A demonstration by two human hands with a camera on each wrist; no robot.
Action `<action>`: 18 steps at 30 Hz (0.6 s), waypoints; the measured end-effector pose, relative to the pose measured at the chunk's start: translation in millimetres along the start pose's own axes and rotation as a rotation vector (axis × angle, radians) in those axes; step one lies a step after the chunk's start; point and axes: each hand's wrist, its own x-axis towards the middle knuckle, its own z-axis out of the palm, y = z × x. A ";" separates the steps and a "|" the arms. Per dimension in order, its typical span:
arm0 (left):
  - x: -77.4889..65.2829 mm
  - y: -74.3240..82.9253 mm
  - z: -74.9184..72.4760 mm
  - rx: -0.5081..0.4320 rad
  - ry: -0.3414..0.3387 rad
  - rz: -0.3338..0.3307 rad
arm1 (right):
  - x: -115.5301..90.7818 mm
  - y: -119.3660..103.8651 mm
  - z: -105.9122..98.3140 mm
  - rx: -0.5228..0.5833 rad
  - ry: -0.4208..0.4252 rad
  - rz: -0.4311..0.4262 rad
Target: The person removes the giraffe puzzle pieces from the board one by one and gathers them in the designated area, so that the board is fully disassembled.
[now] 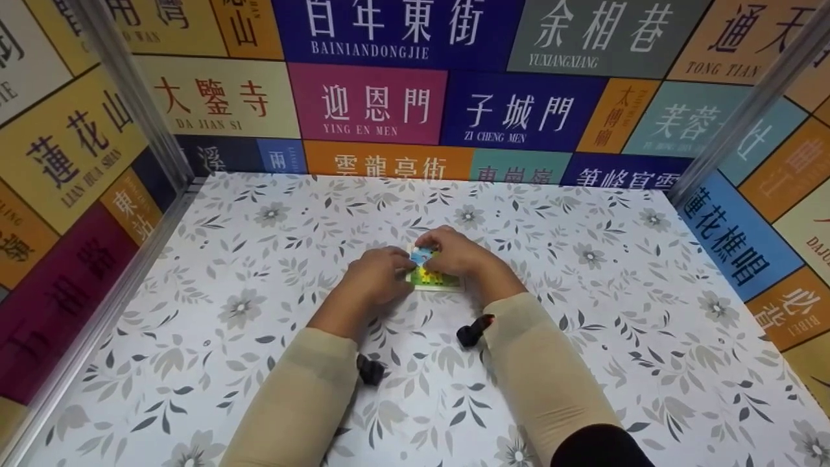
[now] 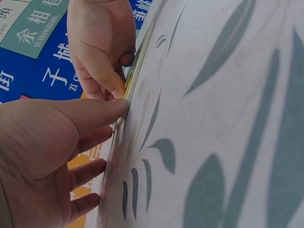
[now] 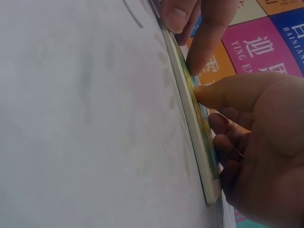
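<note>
A small flat picture board (image 1: 433,280), printed in green, yellow and blue with a pale edge, lies on the patterned tabletop. At its left end my left hand (image 1: 381,275) holds the edge between thumb and index finger. The other left fingers (image 2: 85,179) spread out beside it. My right hand (image 1: 457,253) reaches over the board from the right. In the right wrist view, the right thumb (image 3: 216,95) presses on the picture while the other fingers curl down at the board's far side. Both hands cover part of the picture.
The white tabletop (image 1: 240,308) has a grey flower and leaf print. Panels with coloured signs (image 1: 369,104) stand along the back and both sides, with metal posts (image 1: 152,117) at the corners. Small black devices (image 1: 371,371) sit at both wrists.
</note>
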 end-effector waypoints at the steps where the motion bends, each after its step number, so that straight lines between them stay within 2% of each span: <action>1: -0.1 -0.1 0.0 -0.001 -0.003 -0.001 | 0.6 0.5 0.5 0.002 0.007 -0.002; 10: 1.1 -0.3 -0.8 0.017 -0.047 -0.006 | 0.6 1.1 2.9 0.065 0.071 -0.013; 18: 2.4 -0.1 0.0 0.013 -0.039 -0.010 | 1.1 2.4 1.4 0.081 0.082 -0.052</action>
